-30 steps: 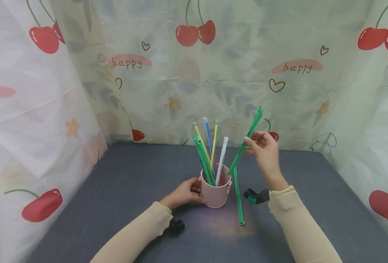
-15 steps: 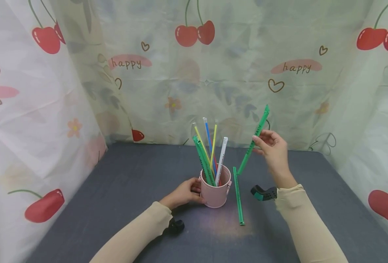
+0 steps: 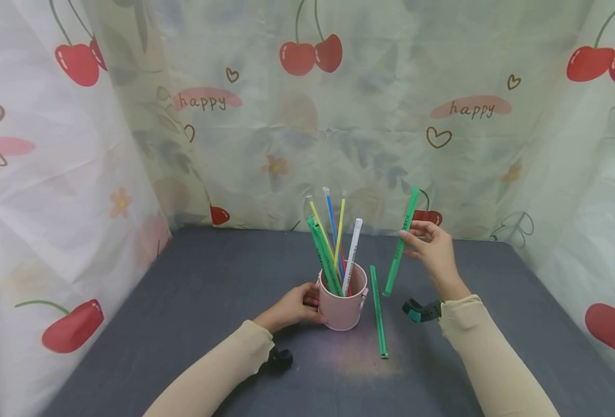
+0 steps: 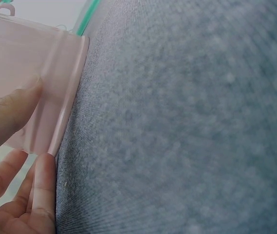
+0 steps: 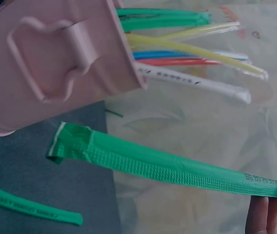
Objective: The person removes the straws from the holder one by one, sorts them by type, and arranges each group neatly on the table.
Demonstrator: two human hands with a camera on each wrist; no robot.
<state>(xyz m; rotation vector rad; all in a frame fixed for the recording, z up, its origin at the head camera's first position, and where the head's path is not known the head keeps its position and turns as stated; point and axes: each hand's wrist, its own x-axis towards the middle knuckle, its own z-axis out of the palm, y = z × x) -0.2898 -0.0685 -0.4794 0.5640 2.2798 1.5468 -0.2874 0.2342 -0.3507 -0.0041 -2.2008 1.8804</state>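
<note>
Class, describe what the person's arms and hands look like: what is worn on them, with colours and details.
Both the left sleeve and right sleeve are long, plain and cream-beige. The left hand and right hand wear no gloves. A black device shows at the left cuff; a dark, perforated band with a teal patch shows at the right.

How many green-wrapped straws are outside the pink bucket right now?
2: a held straw in the right hand, and a loose straw lying on the dark table, right of the pink bucket. Any behind it would be hidden.
</note>
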